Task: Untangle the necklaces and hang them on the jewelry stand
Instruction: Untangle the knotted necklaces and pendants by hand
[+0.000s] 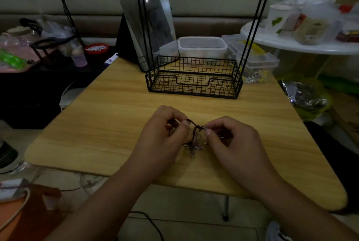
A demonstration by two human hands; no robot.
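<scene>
Sitting at the far middle of the table [108, 116]: the jewelry stand [194, 77], with a lidded container [202, 45] just behind it. Lying nearer the front edge, between the left hand [165, 134] and right hand [231, 139]: the tangled necklaces [195, 139].

No text, label or number is legible anywhere.

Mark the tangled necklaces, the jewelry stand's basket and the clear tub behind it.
dark-corded tangled necklaces [194, 143]: head view, on the metal charms below the cord loop.
black wire-mesh stand basket [191, 90]: head view, on its front wall.
clear plastic tub [202, 43]: head view, on its rim.
</scene>
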